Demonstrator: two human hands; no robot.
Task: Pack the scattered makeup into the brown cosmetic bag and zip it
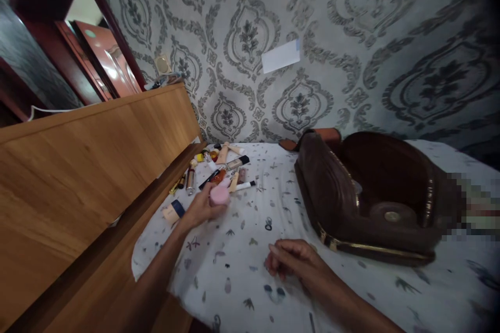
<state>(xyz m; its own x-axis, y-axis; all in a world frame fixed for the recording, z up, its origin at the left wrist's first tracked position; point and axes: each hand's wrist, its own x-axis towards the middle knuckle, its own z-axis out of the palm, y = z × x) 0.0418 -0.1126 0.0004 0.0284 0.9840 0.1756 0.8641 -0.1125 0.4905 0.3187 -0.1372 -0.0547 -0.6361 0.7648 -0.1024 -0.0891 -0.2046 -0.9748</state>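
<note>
My left hand (pixel 201 208) is closed around a small round pink jar (pixel 219 195) at the near edge of a group of cosmetics. Close by lie a white tube with a black cap (pixel 245 186), a clear bottle with a black cap (pixel 237 162), an amber bottle (pixel 219 176) and a beige tube (pixel 223 153). A beige jar with a dark blue lid (pixel 174 212) rests left of my left wrist. My right hand (pixel 291 261) hovers or rests over the sheet with curled fingers; whether something small is in them is hidden. Right of it sits an open brown bag (pixel 324 192).
A patterned white sheet (pixel 250 229) covers the surface. The wooden headboard (pixel 117 140) runs along the left, and a patterned wall (pixel 250 88) rises behind. Several small bottles, including a slim one (pixel 190 181), lie near the headboard. A brown strap (pixel 328 135) lies behind the bag.
</note>
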